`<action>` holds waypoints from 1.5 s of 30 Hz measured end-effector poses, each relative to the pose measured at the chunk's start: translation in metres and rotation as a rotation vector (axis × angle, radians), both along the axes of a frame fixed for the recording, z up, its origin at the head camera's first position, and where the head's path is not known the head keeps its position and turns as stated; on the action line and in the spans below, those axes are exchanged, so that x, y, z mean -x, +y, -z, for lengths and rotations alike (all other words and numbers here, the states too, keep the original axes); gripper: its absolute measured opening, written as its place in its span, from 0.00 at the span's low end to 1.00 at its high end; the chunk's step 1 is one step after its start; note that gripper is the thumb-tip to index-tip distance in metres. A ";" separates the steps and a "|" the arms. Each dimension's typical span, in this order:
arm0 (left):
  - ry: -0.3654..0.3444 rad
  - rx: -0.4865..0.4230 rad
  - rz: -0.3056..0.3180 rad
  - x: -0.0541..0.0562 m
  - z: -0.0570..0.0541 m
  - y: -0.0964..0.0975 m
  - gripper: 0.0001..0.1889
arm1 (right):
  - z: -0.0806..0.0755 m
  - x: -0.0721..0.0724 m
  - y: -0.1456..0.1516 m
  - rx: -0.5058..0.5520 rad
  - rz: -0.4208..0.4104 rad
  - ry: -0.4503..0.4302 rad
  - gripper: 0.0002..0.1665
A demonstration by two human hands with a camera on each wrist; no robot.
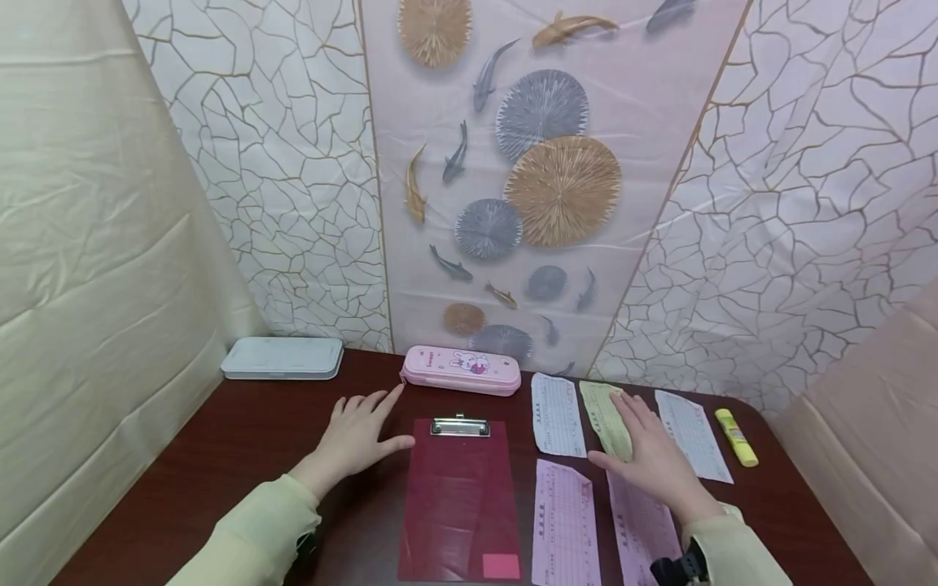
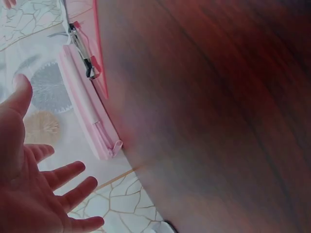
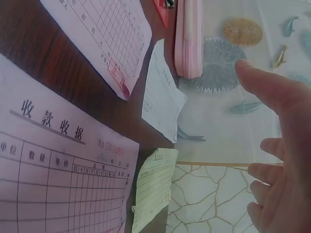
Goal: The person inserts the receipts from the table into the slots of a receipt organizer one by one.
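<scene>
My left hand (image 1: 357,435) hovers over the table left of a red clipboard (image 1: 462,496), its fingers spread and holding nothing. The clipboard has a metal clip (image 1: 459,426) at its top edge and a pink patch at its lower right corner. My right hand (image 1: 648,456), also spread and holding nothing, is above the paper slips on the right. It overlaps a yellow-green slip (image 1: 602,411) and a pink receipt (image 1: 643,529) in the head view. Beside them lie another pink receipt (image 1: 564,521), a white slip (image 1: 558,415) and a second white slip (image 1: 692,433).
A pink pencil case (image 1: 462,370) with a rabbit picture stands at the table's back edge. At the back left lies a pale flat case (image 1: 282,359). A yellow glue stick (image 1: 736,437) lies at the far right of the dark wooden table (image 1: 190,488). Patterned curtains hang behind.
</scene>
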State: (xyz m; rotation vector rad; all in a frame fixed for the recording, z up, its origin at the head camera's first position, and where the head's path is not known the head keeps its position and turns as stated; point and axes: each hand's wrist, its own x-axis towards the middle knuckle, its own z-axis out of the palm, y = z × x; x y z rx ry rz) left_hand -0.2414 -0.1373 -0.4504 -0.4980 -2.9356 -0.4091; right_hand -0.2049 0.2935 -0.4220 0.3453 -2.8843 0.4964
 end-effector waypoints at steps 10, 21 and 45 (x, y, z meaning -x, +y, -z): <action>-0.071 -0.014 0.061 0.014 0.006 0.020 0.33 | 0.004 0.014 -0.004 0.013 -0.026 -0.020 0.58; -0.034 -0.062 0.169 0.034 0.007 0.051 0.22 | 0.016 0.031 0.000 0.094 0.033 -0.072 0.52; -0.007 -0.002 0.356 0.058 0.029 0.098 0.05 | 0.027 0.078 -0.021 0.112 -0.039 -0.061 0.41</action>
